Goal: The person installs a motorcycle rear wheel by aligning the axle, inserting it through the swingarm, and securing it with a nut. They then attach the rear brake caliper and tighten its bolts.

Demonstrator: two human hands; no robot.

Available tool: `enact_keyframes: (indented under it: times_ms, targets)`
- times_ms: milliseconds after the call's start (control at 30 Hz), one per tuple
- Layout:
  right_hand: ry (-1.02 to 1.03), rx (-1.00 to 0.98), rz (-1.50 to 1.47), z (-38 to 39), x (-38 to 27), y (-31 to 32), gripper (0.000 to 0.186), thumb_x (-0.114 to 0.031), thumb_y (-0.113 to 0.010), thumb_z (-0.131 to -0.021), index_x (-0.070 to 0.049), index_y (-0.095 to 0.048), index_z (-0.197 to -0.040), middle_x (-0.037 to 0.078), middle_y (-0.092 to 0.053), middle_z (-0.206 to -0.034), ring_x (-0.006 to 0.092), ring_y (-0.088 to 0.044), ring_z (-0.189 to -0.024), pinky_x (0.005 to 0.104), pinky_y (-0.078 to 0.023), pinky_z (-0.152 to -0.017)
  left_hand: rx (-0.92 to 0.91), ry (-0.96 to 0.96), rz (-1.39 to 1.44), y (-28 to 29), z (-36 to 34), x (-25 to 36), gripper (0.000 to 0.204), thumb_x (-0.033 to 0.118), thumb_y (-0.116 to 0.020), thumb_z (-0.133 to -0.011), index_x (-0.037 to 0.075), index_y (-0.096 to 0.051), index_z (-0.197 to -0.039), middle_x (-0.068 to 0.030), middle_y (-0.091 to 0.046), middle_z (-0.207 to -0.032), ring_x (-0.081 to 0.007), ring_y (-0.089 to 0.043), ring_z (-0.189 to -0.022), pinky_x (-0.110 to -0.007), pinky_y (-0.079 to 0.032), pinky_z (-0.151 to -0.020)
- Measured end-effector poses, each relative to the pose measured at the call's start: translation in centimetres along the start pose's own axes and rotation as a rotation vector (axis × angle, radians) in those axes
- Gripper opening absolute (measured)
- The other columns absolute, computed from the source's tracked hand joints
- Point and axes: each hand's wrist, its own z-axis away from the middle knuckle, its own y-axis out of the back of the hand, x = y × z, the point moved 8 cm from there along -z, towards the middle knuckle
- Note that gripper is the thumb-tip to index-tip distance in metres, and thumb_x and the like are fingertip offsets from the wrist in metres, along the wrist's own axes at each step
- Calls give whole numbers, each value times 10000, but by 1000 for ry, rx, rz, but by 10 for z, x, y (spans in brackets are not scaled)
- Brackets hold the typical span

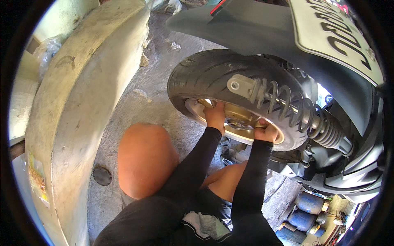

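A motorcycle wheel with a black treaded tyre (197,76) and a gold rim (242,110) stands tilted in front of me. My left hand (216,115) is closed on the left part of the rim, its fingers reaching in between the spokes. On the right part, my right hand (266,131) grips the wheel the same way, thumb toward the hub (236,124). Most fingertips are hidden inside the rim. Across the tyre's right side lies a shock absorber with a grey coil spring (289,102); its mounting eye (235,85) shows no bolt through it.
Overhead at the right hang the dark rear fender (250,28) and a white number plate (336,37). A curved concrete wall (90,90) runs along the left. On the floor sits a round dark lid (102,176). Blue tanks (301,219) stand at the lower right.
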Motion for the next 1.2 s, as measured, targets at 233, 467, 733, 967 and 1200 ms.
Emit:
enact_keyframes:
  times_ms: [233, 467, 733, 967, 1200]
  targets:
    - [-46, 68, 26, 0, 2, 14, 67, -144, -578, -900, -91, -571, -859, 24, -582, -756, 156, -533, -608, 258, -452, -496, -49, -367, -266, 22, -31, -21, 400, 163, -630, -779, -13, -431, -1078, -138, -556, -1056, -236, -543, -979, -377, -430, -840]
    - [-8, -26, 1, -12, -1, 17, 54, -94, -552, -882, -85, -600, -856, 40, -599, -746, 166, -529, -579, 272, -442, -482, -27, -732, -530, 21, -36, -18, 227, 116, -627, -720, 69, -607, -942, -124, -628, -934, -314, -605, -900, -444, -399, -826]
    - [-53, -23, 133, 8, -3, 4, 104, -108, -499, -924, -91, -562, -842, 6, -506, -671, 123, -421, -526, 256, -373, -479, 310, -103, -173, 35, 27, -8, 391, 214, -594, -878, -6, -467, -1176, -83, -588, -1110, -209, -566, -977, -339, -447, -885]
    - [-88, -92, 141, 0, -3, 1, 188, -136, -487, -936, -97, -523, -756, 14, -449, -605, 136, -382, -515, 270, -344, -489, 185, -166, -83, 17, 33, 4, 481, 233, -661, -844, -32, -433, -1174, -111, -561, -1114, -207, -549, -986, -354, -450, -878]
    - [-157, -51, 56, -22, 8, 16, 206, -136, -569, -913, -149, -514, -715, -51, -427, -568, 77, -396, -486, 216, -362, -429, 76, -313, -307, -1, 36, 32, 529, 193, -742, -823, -47, -427, -1174, -117, -573, -1077, -208, -559, -972, -365, -475, -854]
